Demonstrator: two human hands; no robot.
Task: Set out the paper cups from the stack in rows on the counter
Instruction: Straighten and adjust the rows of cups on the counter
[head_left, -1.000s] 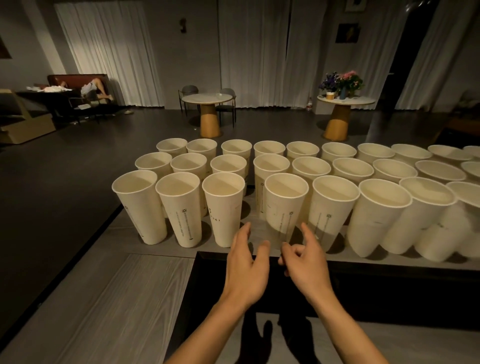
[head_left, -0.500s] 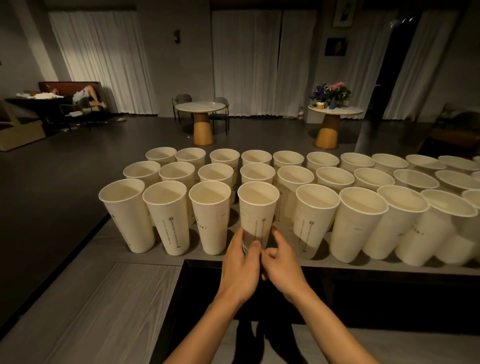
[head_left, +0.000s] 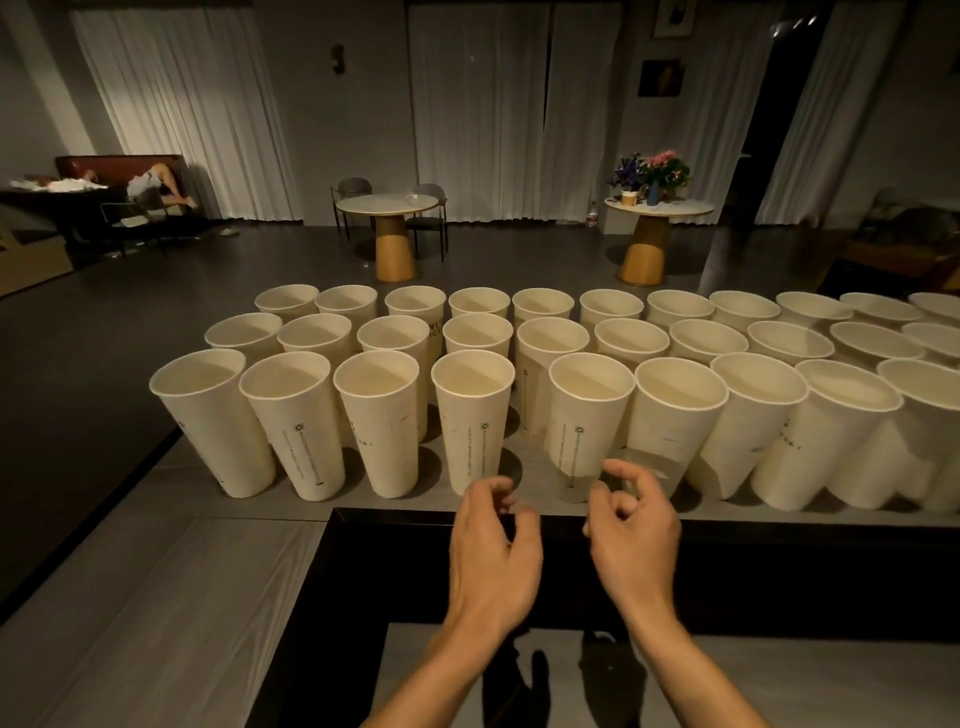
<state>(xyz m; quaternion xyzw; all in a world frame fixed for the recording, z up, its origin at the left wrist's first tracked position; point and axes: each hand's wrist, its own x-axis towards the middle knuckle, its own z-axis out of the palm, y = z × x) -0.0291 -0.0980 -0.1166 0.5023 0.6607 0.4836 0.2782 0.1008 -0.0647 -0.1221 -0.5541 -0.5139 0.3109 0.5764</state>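
Observation:
Three rows of tall white paper cups stand upright on the grey counter (head_left: 156, 525). In the front row, one cup (head_left: 470, 410) stands just beyond my left hand, with a neighbouring cup (head_left: 584, 421) to its right. My left hand (head_left: 493, 551) hovers over the counter's near edge, fingers loosely curled, holding nothing. Beside it, my right hand (head_left: 631, 540) is also loosely curled and empty, just short of the front row. No stack of cups is in view.
A dark recess (head_left: 571, 577) runs below the counter's near edge under my hands. The counter's left edge (head_left: 171, 441) drops to a dark floor. Beyond stand two round tables (head_left: 387, 205), one (head_left: 660, 208) bearing flowers, and a sofa (head_left: 119, 171) with a person lying on it.
Half a second ago both hands held the base of a front-row cup. They have let go and drawn back toward me, moving apart; the cup stands in the row.

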